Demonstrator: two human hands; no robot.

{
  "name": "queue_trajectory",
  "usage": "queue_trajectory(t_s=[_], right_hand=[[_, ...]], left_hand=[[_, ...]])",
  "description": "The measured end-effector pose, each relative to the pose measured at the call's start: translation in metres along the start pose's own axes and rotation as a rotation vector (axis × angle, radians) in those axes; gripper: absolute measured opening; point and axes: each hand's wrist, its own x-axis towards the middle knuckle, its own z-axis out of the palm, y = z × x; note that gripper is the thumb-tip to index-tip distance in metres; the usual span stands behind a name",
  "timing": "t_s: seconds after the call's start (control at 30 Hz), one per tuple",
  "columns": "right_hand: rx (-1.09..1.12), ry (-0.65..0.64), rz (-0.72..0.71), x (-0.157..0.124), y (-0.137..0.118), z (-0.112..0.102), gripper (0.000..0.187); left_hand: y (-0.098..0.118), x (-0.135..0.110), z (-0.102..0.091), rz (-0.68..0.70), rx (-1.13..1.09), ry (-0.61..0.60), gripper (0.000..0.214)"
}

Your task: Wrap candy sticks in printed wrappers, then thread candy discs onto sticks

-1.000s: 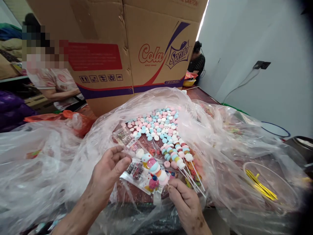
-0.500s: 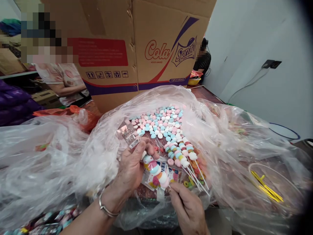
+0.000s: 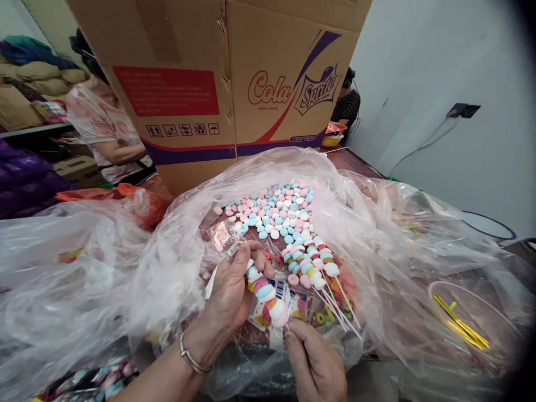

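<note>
My left hand (image 3: 232, 285) is closed around a clear printed wrapper (image 3: 226, 237), whose barcode label sticks out above the thumb. A candy skewer (image 3: 264, 292) of pink, white and blue pieces slants down from those fingers, seemingly inside the wrapper's dotted lower part. At its lower end, my right hand (image 3: 316, 357) pinches the stick, which is mostly hidden by the fingertips. Beneath the skewer lie more flat printed wrappers (image 3: 298, 304). Several finished candy skewers (image 3: 312, 262) rest to the right with their white sticks toward me. Loose round candies (image 3: 276, 209) spread out behind.
Crumpled clear plastic sheeting (image 3: 167, 262) surrounds the work area. A large cardboard box (image 3: 188, 50) stands behind it. Gummy rings (image 3: 324, 315) lie near the sticks, and yellow ties (image 3: 460, 324) are at right. One person (image 3: 104, 125) sits behind left, another (image 3: 348, 103) behind right.
The wrapper and left hand have shifted slightly right and down in view. My right hand has moved a little left and down, still pinching the stick.
</note>
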Motion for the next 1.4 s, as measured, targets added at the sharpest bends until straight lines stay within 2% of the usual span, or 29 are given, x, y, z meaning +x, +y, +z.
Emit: queue_trajectory(t_s=[0.17,0.27,0.37,0.47,0.53,0.6,0.73,0.8,0.9,1.07,1.23,1.33,1.4], right_hand=[[-0.057,0.037,-0.027,0.000,-0.001,-0.002,0.015],[-0.096,0.015,-0.047,0.005,-0.004,-0.004,0.016],[-0.201,-0.026,-0.123,0.014,-0.009,-0.006,0.016],[-0.298,0.017,-0.230,0.020,-0.011,-0.007,0.017],[-0.285,0.009,-0.225,0.020,-0.012,-0.005,0.018],[-0.141,-0.071,-0.072,0.017,-0.013,-0.001,0.019],[0.385,-0.215,0.530,0.014,-0.016,0.005,0.037],[0.568,-0.232,0.697,0.017,-0.018,0.005,0.043],[0.672,-0.219,0.771,0.023,-0.020,0.000,0.046],[0.721,-0.175,0.864,0.028,-0.022,-0.004,0.042],[0.787,-0.166,0.883,0.026,-0.023,-0.002,0.045],[0.829,-0.168,0.898,0.025,-0.021,0.000,0.047],[0.835,-0.181,0.896,0.022,-0.020,0.003,0.048]], left_hand=[[-0.002,0.001,-0.002,-0.048,-0.022,0.010,0.020],[-0.005,0.002,-0.003,-0.060,-0.023,0.030,0.020],[-0.007,0.001,-0.002,-0.053,-0.038,0.019,0.022],[-0.006,-0.001,0.000,-0.047,-0.047,0.042,0.029],[-0.007,-0.002,0.002,-0.048,-0.054,0.083,0.033],[-0.008,-0.001,0.002,-0.080,-0.082,0.112,0.031],[-0.013,0.001,0.003,-0.158,-0.206,0.079,0.029],[-0.012,0.001,0.004,-0.187,-0.231,0.026,0.028],[-0.005,0.000,0.004,-0.218,-0.224,-0.039,0.030],[0.002,-0.002,0.002,-0.204,-0.225,-0.123,0.034],[-0.005,0.001,-0.002,-0.210,-0.234,-0.027,0.019],[-0.008,0.004,-0.004,-0.177,-0.268,0.019,0.020],[-0.010,0.005,-0.004,-0.148,-0.275,0.003,0.020]])
